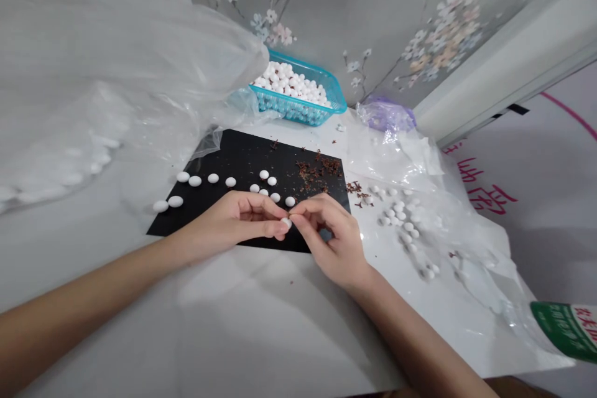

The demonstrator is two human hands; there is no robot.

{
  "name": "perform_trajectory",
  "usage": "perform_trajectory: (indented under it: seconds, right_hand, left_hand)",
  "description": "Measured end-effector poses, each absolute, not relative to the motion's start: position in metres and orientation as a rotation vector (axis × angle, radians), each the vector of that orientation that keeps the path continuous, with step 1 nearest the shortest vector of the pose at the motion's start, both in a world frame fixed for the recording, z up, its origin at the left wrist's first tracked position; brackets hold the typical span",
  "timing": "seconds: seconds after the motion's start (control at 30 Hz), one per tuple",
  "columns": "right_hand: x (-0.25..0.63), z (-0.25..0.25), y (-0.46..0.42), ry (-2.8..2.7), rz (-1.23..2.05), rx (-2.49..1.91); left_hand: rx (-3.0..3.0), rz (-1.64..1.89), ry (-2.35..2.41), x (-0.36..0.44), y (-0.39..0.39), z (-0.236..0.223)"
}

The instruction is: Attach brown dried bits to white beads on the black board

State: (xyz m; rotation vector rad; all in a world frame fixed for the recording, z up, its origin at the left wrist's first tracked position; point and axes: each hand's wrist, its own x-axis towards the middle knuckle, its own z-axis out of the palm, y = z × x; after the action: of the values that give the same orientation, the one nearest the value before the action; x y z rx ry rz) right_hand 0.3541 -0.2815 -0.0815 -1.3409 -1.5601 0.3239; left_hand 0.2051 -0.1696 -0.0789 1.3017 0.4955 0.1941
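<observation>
while the left hand point(254, 219), in the head view, pinches a white ball point(286, 223) between thumb and forefinger, parted only by the ball's width, the ball's right side stays bare for the right hand point(333, 233). that hand's thumb and forefinger meet there, seemingly closed on a tiny brown piece point(290, 216), though the fingertips hide much of it; the grips probably face each other so that one steadies while the other does fine work. the held ball is over the black mat point(247, 150), toward its near edge. loose white balls point(213, 178) spread from the mat's left edge to its middle, where the dark ground makes them stand out. brown bits point(331, 166) lie by its right edge, some past it on the worktop point(214, 323), likely handy for the right hand. near the worktop's far edge, a teal basket's point(338, 98) walls keep many more balls from rolling.
</observation>
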Motion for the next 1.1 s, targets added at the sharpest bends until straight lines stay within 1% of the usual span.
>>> perform_trajectory:
  seconds: [0.23, 0.6, 1.1]
  right_hand:
    - [0.3595, -0.079, -0.2847, -1.632, 0.383, -1.307]
    - [0.3603, -0.0841, -0.2835, -1.68, 0.274, -1.319]
    - [0.3577, -0.0884, -0.2839, -1.678, 0.274, -1.309]
  left_hand:
    - [1.281, 0.226, 0.517, 0.2043, -0.1693, -0.0779]
    - [1.263, 0.224, 0.536, 0.2029, -0.1678, -0.0802]
    - [1.305, 0.221, 0.539, 0.2038, -0.167, -0.0799]
